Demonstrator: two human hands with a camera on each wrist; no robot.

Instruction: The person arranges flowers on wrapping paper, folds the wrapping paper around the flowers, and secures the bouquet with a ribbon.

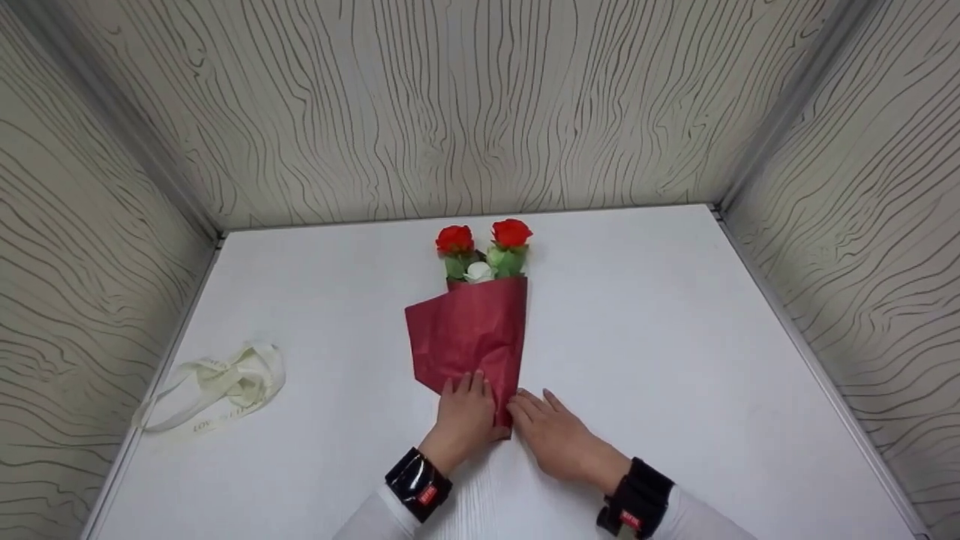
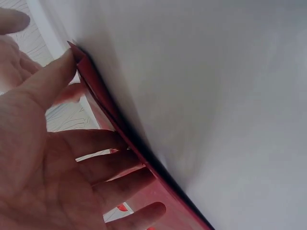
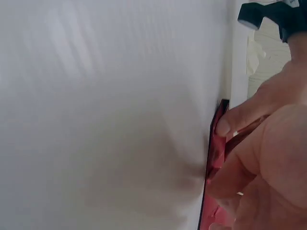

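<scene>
Dark red wrapping paper point(image 1: 469, 326) lies folded into a cone round a small bunch of flowers on the white table. Out of its top stick two red roses point(image 1: 511, 233), a white rose point(image 1: 479, 271) and green leaves point(image 1: 456, 268). My left hand point(image 1: 466, 416) presses flat on the lower part of the paper, its thumb at the pointed bottom end, also seen in the left wrist view. Against the paper's lower right edge rest the fingertips of my right hand point(image 1: 555, 439). In the right wrist view, the paper's edge point(image 3: 208, 191) runs beside those fingers. The stems are hidden.
A loosely looped cream ribbon point(image 1: 259, 379) with printed lettering lies at the left of the table point(image 1: 645, 322). Wood-grain patterned panels point(image 1: 450, 112) stand behind the table and at both sides. Each wrist wears a black band point(image 1: 420, 484).
</scene>
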